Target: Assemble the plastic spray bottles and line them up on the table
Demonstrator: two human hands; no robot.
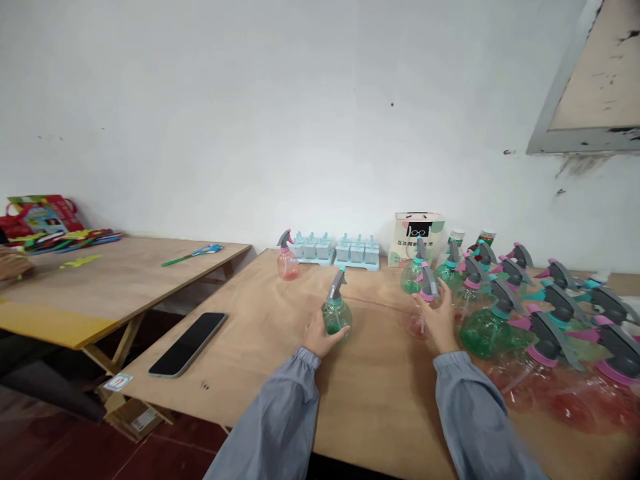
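My left hand [321, 335] is wrapped round the body of a green spray bottle [339, 313] with a grey and teal trigger head, upright over the middle of the table. On the right, my right hand [439, 317] grips a clear pink spray bottle [429, 291] by its pink collar; my fingers hide part of it. Several more green and pink spray bottles [487, 330] stand crowded to the right of that hand. A lone pink spray bottle [288, 261] stands farther back, beyond my left hand.
Two pale blue popsicle molds [357, 253] and a printed paper bag [416, 241] line the wall. A black phone [189, 345] lies at the table's left. On the neighbouring table [150, 267] are colourful flat items [75, 239] and another person's hand [15, 263].
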